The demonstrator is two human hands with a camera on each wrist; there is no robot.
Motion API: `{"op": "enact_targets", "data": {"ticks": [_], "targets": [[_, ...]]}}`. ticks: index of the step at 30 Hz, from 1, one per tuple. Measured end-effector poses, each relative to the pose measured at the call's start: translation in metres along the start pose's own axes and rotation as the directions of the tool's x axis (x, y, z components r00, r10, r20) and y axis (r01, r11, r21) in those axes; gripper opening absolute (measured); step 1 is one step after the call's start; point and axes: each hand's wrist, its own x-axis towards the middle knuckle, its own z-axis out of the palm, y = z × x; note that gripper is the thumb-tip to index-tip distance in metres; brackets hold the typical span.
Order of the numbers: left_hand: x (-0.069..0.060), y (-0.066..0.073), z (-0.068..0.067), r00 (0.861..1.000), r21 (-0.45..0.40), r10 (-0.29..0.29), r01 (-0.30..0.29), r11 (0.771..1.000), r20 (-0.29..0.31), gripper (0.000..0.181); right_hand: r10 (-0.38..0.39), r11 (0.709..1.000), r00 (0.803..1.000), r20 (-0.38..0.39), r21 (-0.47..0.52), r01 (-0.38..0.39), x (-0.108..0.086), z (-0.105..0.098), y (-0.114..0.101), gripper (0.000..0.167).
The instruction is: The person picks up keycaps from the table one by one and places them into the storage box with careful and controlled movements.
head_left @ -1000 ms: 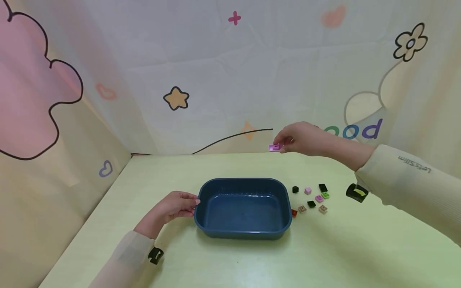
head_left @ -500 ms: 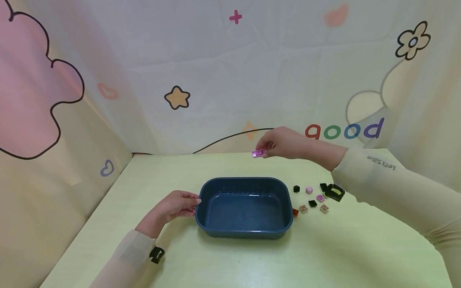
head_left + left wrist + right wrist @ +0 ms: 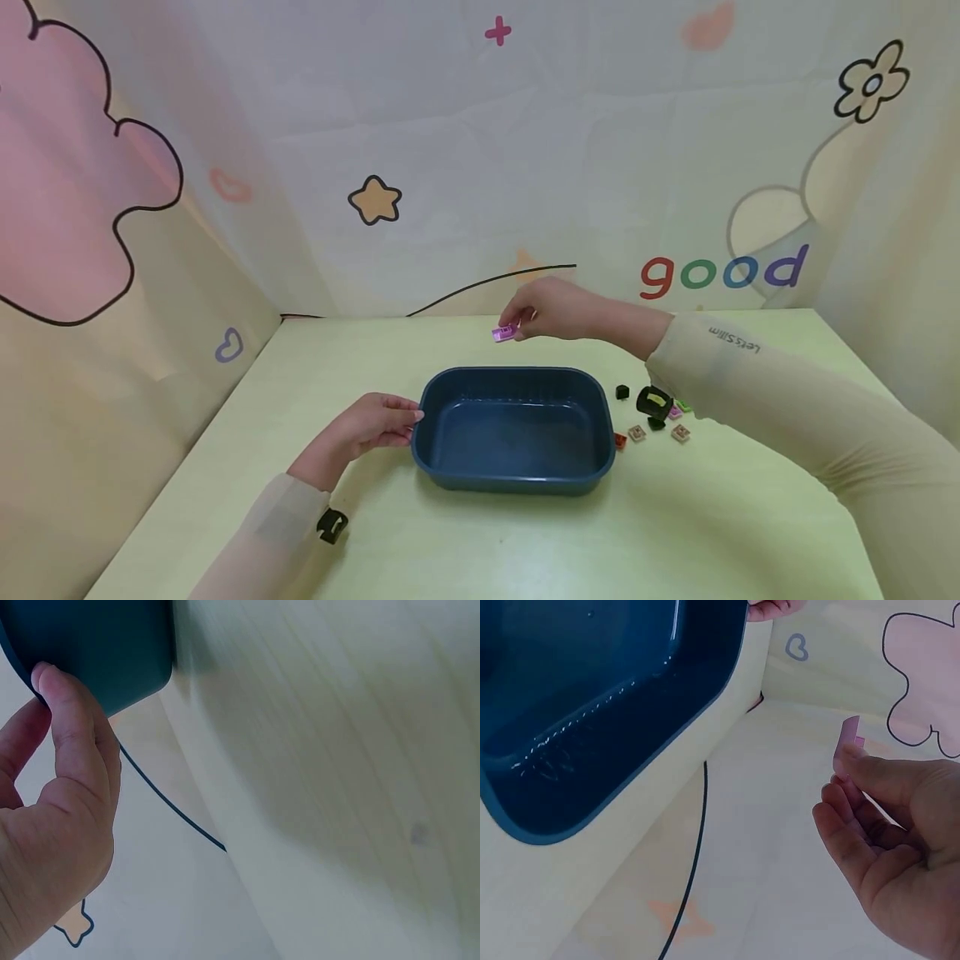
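A dark blue rectangular tub stands on the table, and no object shows inside it. At its left end the left hand grips the rim; in the left wrist view that hand has its thumb and fingers on the tub's edge. Above the tub's far rim, the right hand pinches a small pink-purple piece between thumb and fingers. The right wrist view shows the same piece upright at the fingertips of the right hand, beside the tub.
Right of the tub lie several small pieces: a black one, a red one, two beige ones and a green one, partly under the right forearm. A printed curtain hangs behind the table.
The right hand has moved left and slightly down with the pinched piece, from right of the tub to above its far rim. The left hand keeps its grip on the tub.
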Motion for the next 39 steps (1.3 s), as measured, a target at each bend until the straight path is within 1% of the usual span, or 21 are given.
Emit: {"op": "enact_targets", "data": {"ticks": [5, 9, 12, 16, 19, 23, 27, 33, 39], "targets": [[0.002, -0.001, 0.0, 1.0, 0.003, -0.003, 0.003, 1.0, 0.005, 0.038, -0.032, 0.999, 0.999, 0.034, -0.006, 0.032, 0.004, 0.008, -0.005, 0.024], [0.003, 0.0, -0.001, 1.0, 0.007, -0.002, 0.002, 1.0, 0.006, 0.038, -0.036, 0.999, 0.997, 0.063, 0.023, 0.034, 0.009, 0.015, -0.006, 0.023], [0.003, 0.0, -0.003, 1.0, 0.01, -0.007, 0.007, 1.0, -0.001, 0.039, -0.065, 0.997, 0.995, 0.078, 0.037, 0.062, 0.016, 0.023, -0.006, 0.022], [0.002, 0.0, -0.004, 1.0, 0.012, -0.016, 0.016, 1.0, -0.012, 0.04, -0.109, 0.993, 0.989, 0.099, 0.05, 0.105, 0.024, 0.034, -0.006, 0.022], [0.002, -0.001, -0.003, 1.0, 0.016, -0.024, 0.024, 1.0, -0.019, 0.04, -0.118, 0.992, 0.985, 0.127, 0.062, 0.111, 0.028, 0.041, -0.008, 0.023], [0.003, 0.0, -0.002, 1.0, 0.024, -0.024, 0.024, 0.999, -0.017, 0.039, -0.137, 0.99, 0.977, 0.166, 0.052, 0.13, 0.032, 0.052, -0.007, 0.023], [0.003, 0.003, -0.002, 1.0, 0.023, -0.017, 0.017, 1.0, -0.013, 0.037, -0.156, 0.988, 0.971, 0.182, 0.037, 0.152, 0.036, 0.061, -0.005, 0.022], [0.002, 0.005, -0.003, 1.0, 0.017, -0.023, 0.023, 1.0, -0.015, 0.038, -0.153, 0.988, 0.966, 0.21, 0.014, 0.153, 0.04, 0.075, -0.005, 0.022], [0.001, 0.001, -0.003, 1.0, 0.011, -0.018, 0.018, 1.0, -0.003, 0.038, -0.143, 0.99, 0.96, 0.241, 0.028, 0.14, 0.043, 0.094, -0.006, 0.02]]}}
